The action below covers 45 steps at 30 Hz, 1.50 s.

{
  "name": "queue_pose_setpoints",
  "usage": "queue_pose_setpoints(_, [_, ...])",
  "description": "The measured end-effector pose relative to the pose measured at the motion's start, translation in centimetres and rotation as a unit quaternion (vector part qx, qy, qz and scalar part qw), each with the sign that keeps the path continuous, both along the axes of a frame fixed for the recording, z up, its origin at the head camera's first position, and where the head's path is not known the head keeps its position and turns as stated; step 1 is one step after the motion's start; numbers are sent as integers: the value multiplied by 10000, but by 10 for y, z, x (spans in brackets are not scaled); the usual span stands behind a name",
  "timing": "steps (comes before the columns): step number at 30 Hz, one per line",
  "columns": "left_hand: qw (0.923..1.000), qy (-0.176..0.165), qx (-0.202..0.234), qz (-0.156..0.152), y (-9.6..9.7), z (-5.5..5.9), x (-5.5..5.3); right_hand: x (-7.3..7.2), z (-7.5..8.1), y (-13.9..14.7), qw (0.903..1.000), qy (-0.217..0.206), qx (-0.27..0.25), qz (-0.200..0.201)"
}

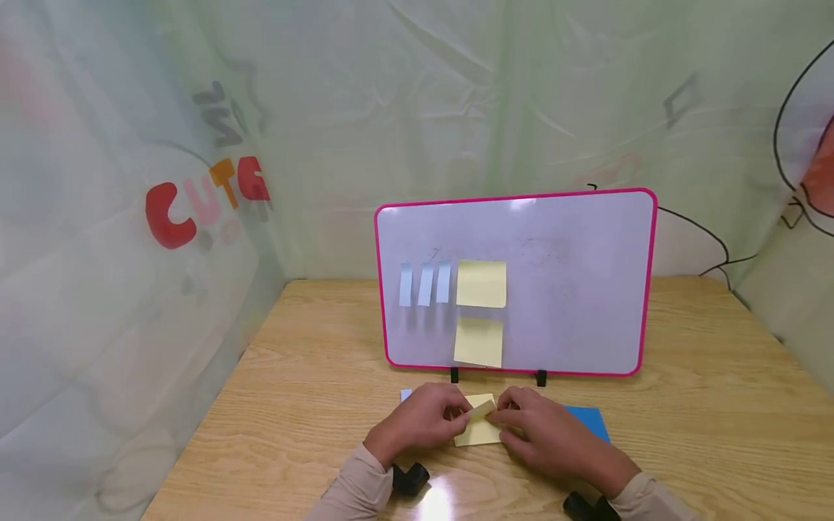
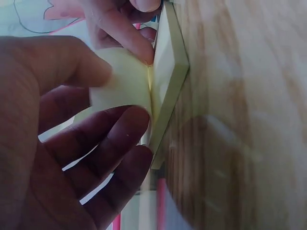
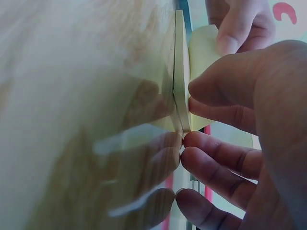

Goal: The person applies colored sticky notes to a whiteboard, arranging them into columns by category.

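A pad of yellow sticky notes lies on the wooden table between both hands. Its top sheet is bent up from the pad, curling away in the left wrist view. The left hand pinches this raised sheet between thumb and fingers. At the pad's right side, the right hand holds the pad, its thumb and index finger against the pad and the base of the lifted sheet. In the right wrist view, its other fingertips rest on the table beside the pad.
Behind the hands stands a pink-framed whiteboard on black feet. It bears two yellow notes and three pale blue strips. A blue square lies partly behind the right hand, and a pale blue slip behind the left.
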<state>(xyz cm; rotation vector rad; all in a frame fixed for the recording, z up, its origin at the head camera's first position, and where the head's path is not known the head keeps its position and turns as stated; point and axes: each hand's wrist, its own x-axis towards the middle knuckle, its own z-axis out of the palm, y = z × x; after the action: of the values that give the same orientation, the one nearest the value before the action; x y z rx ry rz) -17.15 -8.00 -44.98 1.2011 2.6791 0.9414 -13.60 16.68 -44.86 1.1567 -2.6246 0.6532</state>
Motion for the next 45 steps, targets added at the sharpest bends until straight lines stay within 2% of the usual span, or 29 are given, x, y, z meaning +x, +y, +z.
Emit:
queue_pose_setpoints(5, [9997, 228, -15, 37, 0, 1, 0, -1, -1, 0, 10000, -20, -6, -26])
queue_pose_setpoints(22, [9987, 451, -163, 193, 0, 0, 0, -1, 0, 0, 10000, -44, 3, 63])
queue_pose_setpoints(25, [9978, 497, -184, 408, 0, 0, -1, -1, 1, 0, 9999, -86, 58, 56])
queue_pose_setpoints(28, [9958, 477, -132, 765, 0, 0, -2, -1, 2, 1, 9997, -171, 145, 9])
queue_pose_setpoints(34, [9885, 555, -6, 1405, 1, -3, -6, 0, 2, 2, 9991, -357, 228, -88])
queue_pose_setpoints(38, [9841, 646, 68, 1652, 1, -5, -8, 0, 2, 2, 9991, -373, 196, -65])
queue_pose_setpoints(45, [9794, 627, 323, 1890, 0, -5, -12, 0, 1, 2, 9993, -353, 140, -56])
